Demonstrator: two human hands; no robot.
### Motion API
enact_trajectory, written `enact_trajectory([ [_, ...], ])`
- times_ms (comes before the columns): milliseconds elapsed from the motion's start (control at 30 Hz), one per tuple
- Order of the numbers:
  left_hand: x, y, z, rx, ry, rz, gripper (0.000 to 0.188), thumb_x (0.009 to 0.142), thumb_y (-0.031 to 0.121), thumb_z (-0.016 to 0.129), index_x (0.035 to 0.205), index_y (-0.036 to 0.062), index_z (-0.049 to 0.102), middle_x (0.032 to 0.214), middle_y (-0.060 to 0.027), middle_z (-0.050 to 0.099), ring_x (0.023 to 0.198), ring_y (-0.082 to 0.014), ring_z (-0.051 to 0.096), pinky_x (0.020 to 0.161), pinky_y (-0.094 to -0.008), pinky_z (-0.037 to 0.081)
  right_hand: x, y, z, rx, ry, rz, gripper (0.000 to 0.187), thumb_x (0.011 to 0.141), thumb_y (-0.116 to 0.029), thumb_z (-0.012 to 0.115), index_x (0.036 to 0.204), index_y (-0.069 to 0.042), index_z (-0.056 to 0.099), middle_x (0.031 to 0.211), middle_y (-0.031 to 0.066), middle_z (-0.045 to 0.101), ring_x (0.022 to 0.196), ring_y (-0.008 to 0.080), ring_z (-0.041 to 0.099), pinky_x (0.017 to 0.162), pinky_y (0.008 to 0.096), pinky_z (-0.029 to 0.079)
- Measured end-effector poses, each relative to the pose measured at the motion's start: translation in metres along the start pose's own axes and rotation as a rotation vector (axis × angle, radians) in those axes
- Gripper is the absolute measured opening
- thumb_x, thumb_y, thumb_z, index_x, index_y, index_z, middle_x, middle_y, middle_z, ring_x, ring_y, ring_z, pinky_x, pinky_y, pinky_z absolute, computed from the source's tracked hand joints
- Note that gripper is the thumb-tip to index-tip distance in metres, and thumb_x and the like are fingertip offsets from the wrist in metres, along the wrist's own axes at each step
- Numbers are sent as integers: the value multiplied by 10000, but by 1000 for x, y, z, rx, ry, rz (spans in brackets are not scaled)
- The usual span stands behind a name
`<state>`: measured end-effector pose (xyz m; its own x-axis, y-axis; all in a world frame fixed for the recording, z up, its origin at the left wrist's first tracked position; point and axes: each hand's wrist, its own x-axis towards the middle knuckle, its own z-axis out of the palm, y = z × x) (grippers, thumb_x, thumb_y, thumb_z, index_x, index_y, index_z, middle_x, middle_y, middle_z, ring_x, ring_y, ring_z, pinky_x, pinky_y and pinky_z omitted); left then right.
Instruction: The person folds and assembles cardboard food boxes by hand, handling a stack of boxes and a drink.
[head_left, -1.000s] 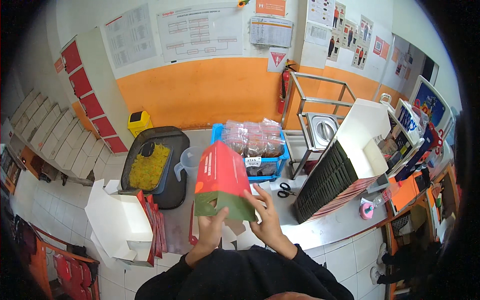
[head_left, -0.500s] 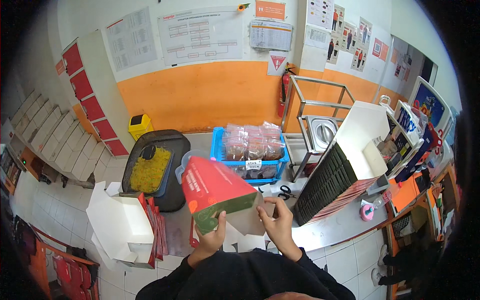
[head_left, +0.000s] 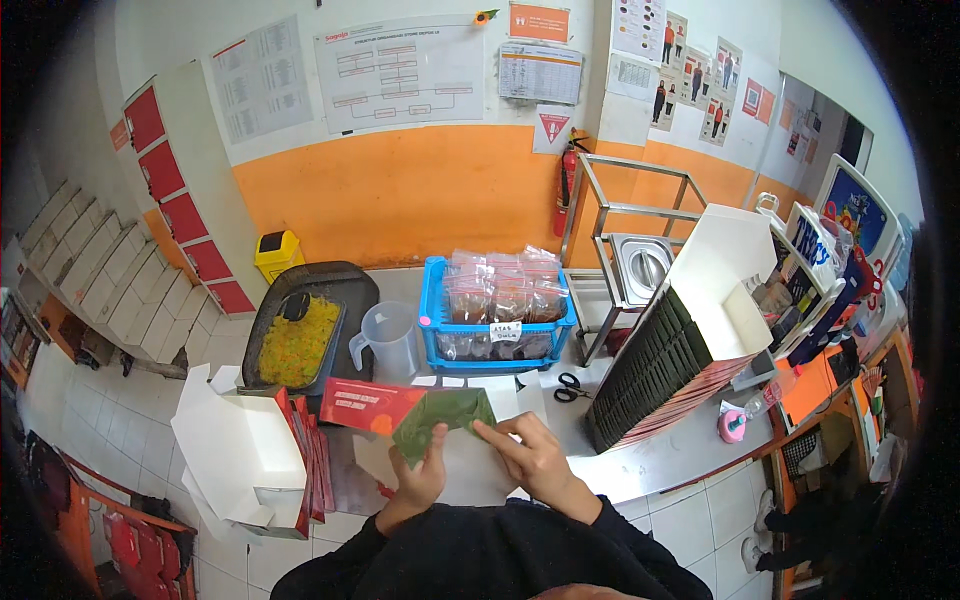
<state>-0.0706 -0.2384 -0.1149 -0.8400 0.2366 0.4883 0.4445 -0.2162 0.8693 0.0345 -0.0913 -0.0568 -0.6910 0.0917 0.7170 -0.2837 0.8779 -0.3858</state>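
A partly folded red and green cardboard box, white inside, is held low over the near side of the table. My left hand grips the lower edge of its green panel, with the thumb up against the green face. At the green panel's right end, the bent fingers of my right hand pinch the edge. White card flaps show under and between my hands. Left of me stands a stack of opened red and white boxes. On the right, a tall leaning stack of nested boxes has green and red sides.
Behind the box are a clear jug and a blue crate of filled plastic bags. A dark tray carries a container of yellow food. Black scissors lie beside the tall stack, and a pink-capped bottle stands farther right.
The box has tipped down and flattened toward me, so its red face now looks narrow and the jug behind it shows. My right hand has turned over at the green edge.
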Motion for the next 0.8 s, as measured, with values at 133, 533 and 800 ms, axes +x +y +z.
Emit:
enact_trajectory([
  [133,0,13,2,-25,3,-43,119,919,59,646,1009,-18,651,921,-98,691,815,-171,657,736,-299,508,0,0,3,23,-64,-18,415,748,13,708,1153,-78,691,852,78,618,717,227,610,611,328,506],
  [533,-3,23,14,-213,-165,41,140,910,-42,580,1014,-36,673,970,-103,704,878,-165,661,780,-309,520,13,-6,11,230,73,-5,305,759,-39,746,1050,-52,656,898,82,595,772,240,613,672,334,512],
  [800,-5,-16,-1,21,-350,45,272,807,67,661,1070,-4,644,934,-170,679,831,-337,683,721,-401,538,12,-19,3,-46,164,-262,453,724,-176,791,1164,-157,683,1071,26,576,912,221,562,780,337,458],
])
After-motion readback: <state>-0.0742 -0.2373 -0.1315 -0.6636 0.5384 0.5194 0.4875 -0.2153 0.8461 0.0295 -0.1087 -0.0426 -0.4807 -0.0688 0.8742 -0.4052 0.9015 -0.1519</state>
